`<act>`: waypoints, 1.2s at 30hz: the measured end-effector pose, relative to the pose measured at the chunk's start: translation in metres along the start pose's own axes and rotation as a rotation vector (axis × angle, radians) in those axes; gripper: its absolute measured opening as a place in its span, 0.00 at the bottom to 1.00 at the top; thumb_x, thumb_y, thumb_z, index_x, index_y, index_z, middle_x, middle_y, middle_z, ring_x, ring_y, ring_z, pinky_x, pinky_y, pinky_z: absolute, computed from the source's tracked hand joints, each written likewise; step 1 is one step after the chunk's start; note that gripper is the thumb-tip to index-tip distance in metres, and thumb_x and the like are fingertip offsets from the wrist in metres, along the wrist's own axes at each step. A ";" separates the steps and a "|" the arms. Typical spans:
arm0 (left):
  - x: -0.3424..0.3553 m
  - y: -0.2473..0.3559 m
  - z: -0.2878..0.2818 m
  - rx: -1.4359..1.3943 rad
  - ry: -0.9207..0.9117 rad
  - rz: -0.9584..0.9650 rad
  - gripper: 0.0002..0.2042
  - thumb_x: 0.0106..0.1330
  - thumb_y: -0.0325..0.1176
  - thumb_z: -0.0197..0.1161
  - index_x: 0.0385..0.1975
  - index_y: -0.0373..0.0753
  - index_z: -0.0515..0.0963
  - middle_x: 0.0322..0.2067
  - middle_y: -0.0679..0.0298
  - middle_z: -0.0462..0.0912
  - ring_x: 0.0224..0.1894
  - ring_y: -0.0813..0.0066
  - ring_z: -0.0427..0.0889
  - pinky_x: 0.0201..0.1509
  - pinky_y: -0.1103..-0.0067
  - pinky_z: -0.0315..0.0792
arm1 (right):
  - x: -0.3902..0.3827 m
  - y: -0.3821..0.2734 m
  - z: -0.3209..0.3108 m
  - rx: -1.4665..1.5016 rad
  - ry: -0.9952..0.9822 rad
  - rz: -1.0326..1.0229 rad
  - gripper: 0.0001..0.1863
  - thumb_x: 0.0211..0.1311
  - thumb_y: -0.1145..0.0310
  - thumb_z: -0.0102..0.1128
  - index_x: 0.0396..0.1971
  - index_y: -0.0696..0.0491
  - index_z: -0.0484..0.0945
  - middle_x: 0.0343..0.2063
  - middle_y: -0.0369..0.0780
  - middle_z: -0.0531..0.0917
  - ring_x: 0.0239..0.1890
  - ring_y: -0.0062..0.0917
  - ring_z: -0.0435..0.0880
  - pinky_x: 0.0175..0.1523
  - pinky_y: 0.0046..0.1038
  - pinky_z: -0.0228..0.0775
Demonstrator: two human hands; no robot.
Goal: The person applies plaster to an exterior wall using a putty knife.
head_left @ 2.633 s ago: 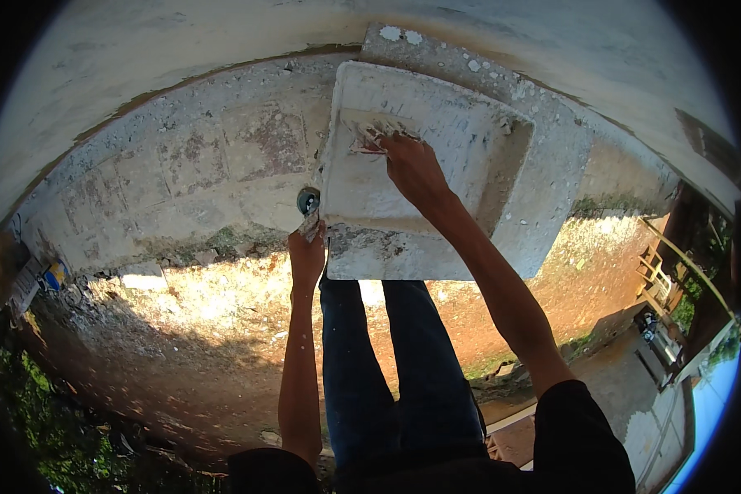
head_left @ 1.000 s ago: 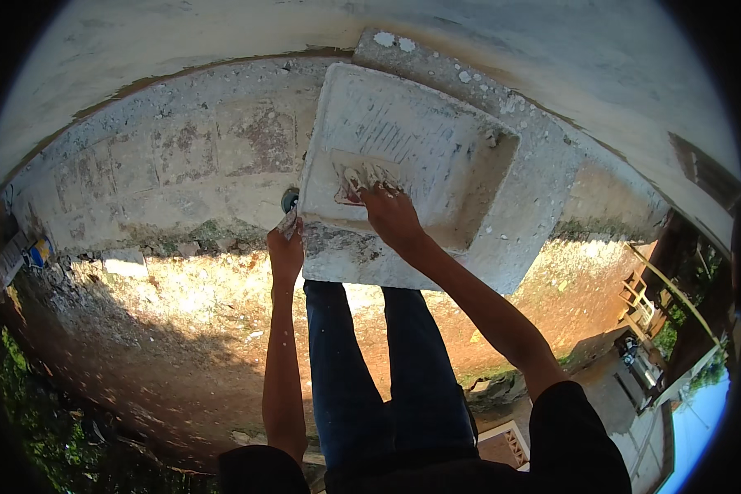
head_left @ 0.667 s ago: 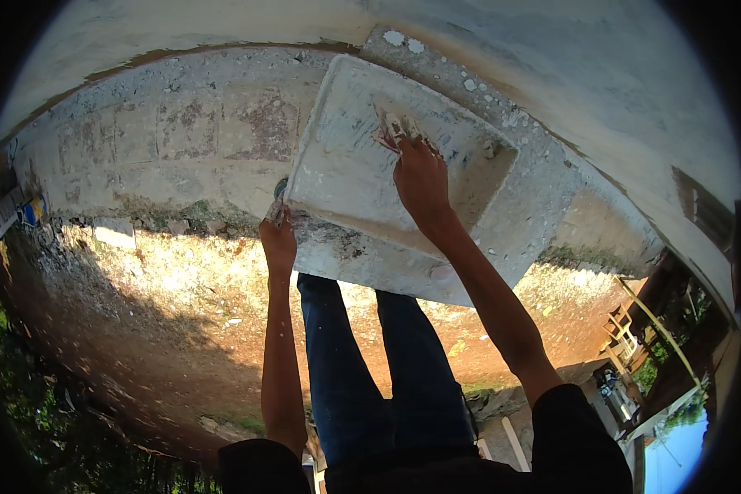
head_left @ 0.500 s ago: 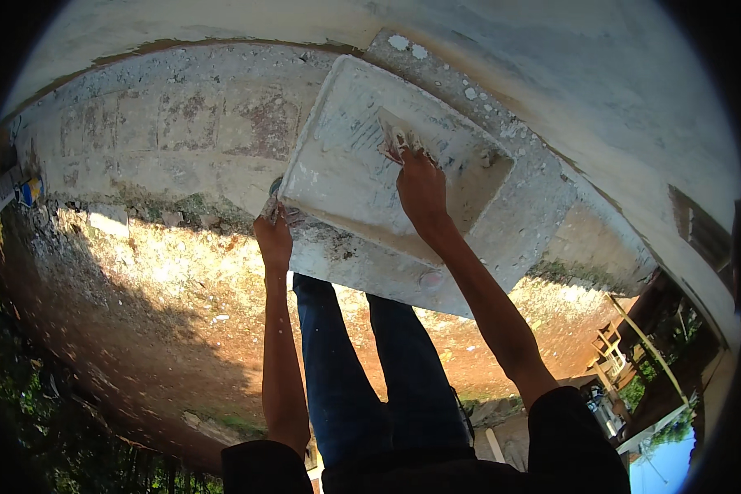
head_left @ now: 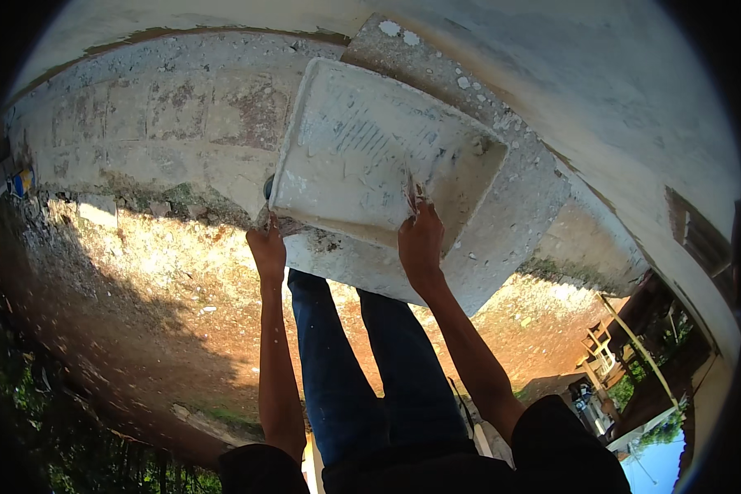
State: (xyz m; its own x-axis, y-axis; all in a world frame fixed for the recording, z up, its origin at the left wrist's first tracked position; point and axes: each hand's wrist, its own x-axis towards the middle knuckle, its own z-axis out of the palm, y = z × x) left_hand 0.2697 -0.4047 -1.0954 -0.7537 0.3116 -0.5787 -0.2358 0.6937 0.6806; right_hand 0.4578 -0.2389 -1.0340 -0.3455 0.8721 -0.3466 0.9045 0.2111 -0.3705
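Observation:
A shallow, pale rectangular tray (head_left: 325,136), smeared with whitish-grey material and dark streaks, lies tilted on a grey slab. At its near left corner, my left hand (head_left: 267,251) is closed on the rim; the fingertips are partly hidden. Just beyond them a small dark rounded thing (head_left: 268,188) shows beside the tray, too little of it to name. My right hand (head_left: 421,243) is closed round a putty knife (head_left: 411,188), its thin blade almost edge-on over the right part of the tray's floor. A darker, brownish patch covers the tray's right end.
Under the tray the grey slab (head_left: 519,210) rests on a worn cement ledge (head_left: 173,115) along a pale wall (head_left: 568,66). My legs (head_left: 329,346) stand close to the slab's near edge. Reddish soil (head_left: 173,305) lies below, with a wooden chair (head_left: 597,346) at right.
My right hand has drawn the putty knife toward me, from the tray's middle to nearer its front edge, and the blade has turned edge-on. My left hand stays at the corner.

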 end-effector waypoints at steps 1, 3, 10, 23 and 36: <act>-0.005 -0.010 -0.002 0.011 -0.028 -0.071 0.14 0.67 0.32 0.55 0.24 0.27 0.73 0.16 0.71 0.67 0.19 0.84 0.57 0.20 0.76 0.53 | -0.006 -0.002 0.009 0.003 0.001 0.007 0.10 0.50 0.79 0.53 0.35 0.62 0.71 0.32 0.53 0.76 0.35 0.49 0.77 0.41 0.45 0.69; -0.009 -0.039 -0.002 -0.075 -0.011 -0.039 0.12 0.68 0.30 0.53 0.31 0.24 0.75 0.21 0.65 0.76 0.20 0.83 0.69 0.23 0.79 0.66 | -0.025 -0.015 0.031 0.013 -0.031 -0.006 0.09 0.51 0.79 0.53 0.34 0.62 0.71 0.31 0.53 0.76 0.34 0.49 0.78 0.40 0.45 0.70; -0.020 -0.041 0.006 -0.240 -0.041 -0.083 0.12 0.67 0.26 0.51 0.36 0.20 0.74 0.30 0.54 0.81 0.30 0.70 0.82 0.36 0.74 0.79 | -0.054 -0.055 0.058 0.157 -0.162 0.160 0.14 0.49 0.81 0.51 0.38 0.65 0.71 0.33 0.56 0.76 0.36 0.51 0.77 0.42 0.46 0.69; -0.022 -0.047 0.006 -0.350 0.033 -0.040 0.14 0.68 0.33 0.54 0.22 0.30 0.70 0.15 0.75 0.59 0.19 0.85 0.53 0.19 0.78 0.48 | -0.047 -0.064 0.059 0.033 -0.098 0.212 0.17 0.51 0.77 0.52 0.43 0.63 0.69 0.33 0.53 0.77 0.35 0.49 0.79 0.39 0.45 0.73; -0.017 -0.043 -0.003 -0.124 -0.054 -0.135 0.11 0.67 0.28 0.52 0.35 0.23 0.75 0.29 0.56 0.81 0.30 0.73 0.82 0.32 0.79 0.76 | 0.003 -0.018 -0.013 0.299 0.082 0.272 0.20 0.49 0.81 0.49 0.45 0.69 0.69 0.36 0.60 0.77 0.39 0.54 0.76 0.44 0.46 0.67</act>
State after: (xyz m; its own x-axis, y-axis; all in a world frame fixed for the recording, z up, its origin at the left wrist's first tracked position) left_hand 0.2912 -0.4420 -1.1134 -0.6765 0.2581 -0.6897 -0.4087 0.6475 0.6432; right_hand 0.4439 -0.2342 -1.0172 -0.0714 0.9132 -0.4013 0.8435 -0.1594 -0.5130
